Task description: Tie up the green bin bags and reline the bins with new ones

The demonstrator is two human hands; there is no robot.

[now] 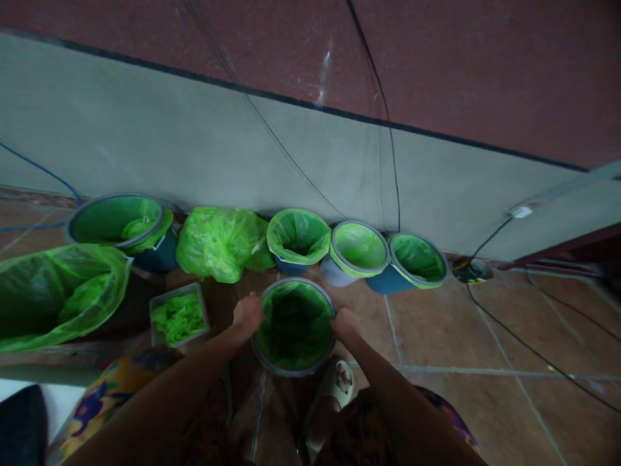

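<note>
Between my two hands is a round trash bin (294, 372) lined with a green plastic bag (310, 323), its grey ring around the top. My left hand (248, 315) is closed on the bin's left rim. On the opposite side, my right hand (345, 323) grips the rim too. The fingertips of both hands are partly hidden against the edge. To the left of the bin, a clear square container (206, 317) holds crumpled green plastic bags (178, 317).
Along the wall stand lined bins: a large one (162, 249), a blue one (291, 266), a pale one (334, 272) and another (388, 282). A stuffed green bag (218, 243) sits among them. At left is a big open bag-lined bin (97, 323). Cables (524, 356) cross the tiles.
</note>
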